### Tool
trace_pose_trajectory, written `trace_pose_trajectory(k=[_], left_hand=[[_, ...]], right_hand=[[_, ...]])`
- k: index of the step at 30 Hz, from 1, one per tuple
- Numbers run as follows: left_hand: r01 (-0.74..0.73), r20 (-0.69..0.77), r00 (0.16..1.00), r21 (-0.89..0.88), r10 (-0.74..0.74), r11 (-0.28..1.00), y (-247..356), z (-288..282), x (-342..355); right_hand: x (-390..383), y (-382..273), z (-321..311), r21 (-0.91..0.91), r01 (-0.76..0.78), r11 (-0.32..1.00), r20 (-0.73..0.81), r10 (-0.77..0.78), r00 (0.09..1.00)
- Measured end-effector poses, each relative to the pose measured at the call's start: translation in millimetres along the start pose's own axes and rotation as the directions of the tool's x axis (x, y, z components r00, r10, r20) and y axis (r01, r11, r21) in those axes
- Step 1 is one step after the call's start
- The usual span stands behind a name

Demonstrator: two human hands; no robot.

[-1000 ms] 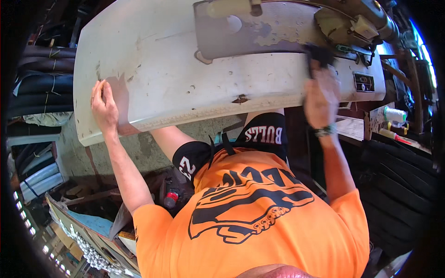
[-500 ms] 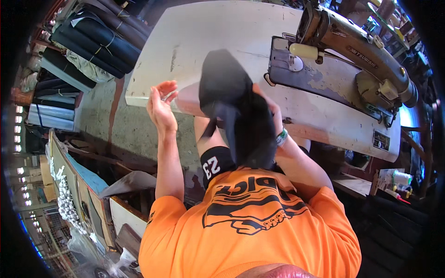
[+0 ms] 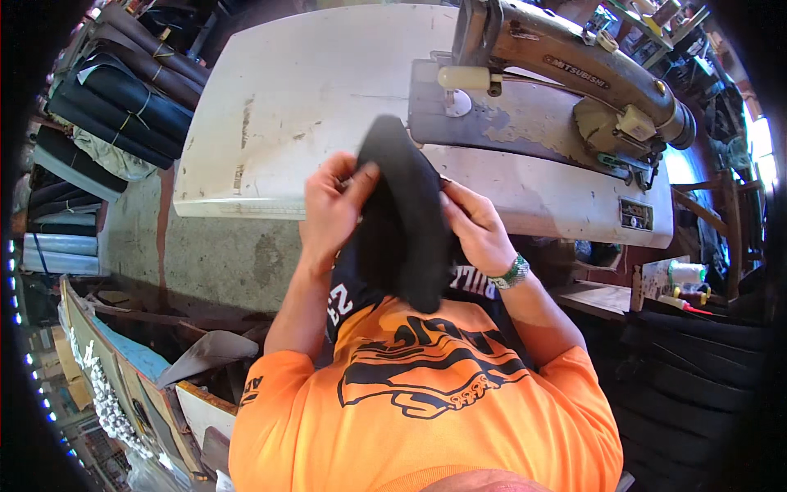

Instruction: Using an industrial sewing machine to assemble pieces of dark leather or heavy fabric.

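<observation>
A dark, folded piece of fabric (image 3: pixel 397 213) hangs upright over my lap, slightly blurred. My left hand (image 3: pixel 336 201) grips its upper left edge with thumb and fingers, while my right hand (image 3: pixel 479 230), below a patterned wristband, pinches its right side. Just beyond both hands is the white sewing table (image 3: pixel 262 98), its surface scuffed. An industrial sewing machine (image 3: pixel 541 45) with a cream cylindrical fitting stands at the table's right, over a worn metal bed plate (image 3: pixel 516 119).
Rolls of dark material (image 3: pixel 135 107) are stacked at the left. At lower left stands a wooden bin (image 3: pixel 197 414) with scraps and white bunched items. Thread spools (image 3: pixel 684 275) sit on the right, above dark layered material (image 3: pixel 680 377). A concrete floor (image 3: pixel 229 258) shows under the table.
The dark piece has come from the table's right side to over my lap. My left hand left the table edge, was open half a second ago, and has closed on the piece.
</observation>
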State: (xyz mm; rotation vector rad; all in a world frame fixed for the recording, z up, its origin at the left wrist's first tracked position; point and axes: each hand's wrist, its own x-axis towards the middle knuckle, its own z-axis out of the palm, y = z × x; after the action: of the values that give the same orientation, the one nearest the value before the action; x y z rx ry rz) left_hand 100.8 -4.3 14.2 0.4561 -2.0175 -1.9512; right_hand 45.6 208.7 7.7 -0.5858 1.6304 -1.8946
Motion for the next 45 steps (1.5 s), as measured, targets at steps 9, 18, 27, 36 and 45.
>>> trace_pose_trajectory(k=[9,18,27,36,45], left_hand=[[-0.267,0.086,0.963,0.171,0.256,0.948,-0.3,21.5,181.6],[-0.445,0.284,0.870,0.804,0.403,0.394,-51.4,73.0,158.5],[-0.524,0.237,0.808,0.708,0.539,0.474,-30.9,44.7,75.5],[-0.035,-0.107,0.925,0.931,0.364,0.363,-16.7,54.8,197.8],[-0.202,0.033,0.979,0.231,0.199,0.952,-34.5,-102.7,310.1]], right_hand=[[55.8,-18.7,-103.6,-0.693,0.188,0.696,-0.171,-0.411,0.895],[149.6,-1.8,-179.6,-0.846,0.045,0.531,-0.223,-0.430,0.875],[170.6,16.5,-199.4,-0.884,0.079,0.462,-0.209,-0.540,0.815],[178.7,22.0,-207.2,-0.821,0.232,0.521,-0.163,-0.603,0.781],[206.4,-6.9,-188.0,-0.854,0.007,0.520,-0.214,-0.364,0.906]])
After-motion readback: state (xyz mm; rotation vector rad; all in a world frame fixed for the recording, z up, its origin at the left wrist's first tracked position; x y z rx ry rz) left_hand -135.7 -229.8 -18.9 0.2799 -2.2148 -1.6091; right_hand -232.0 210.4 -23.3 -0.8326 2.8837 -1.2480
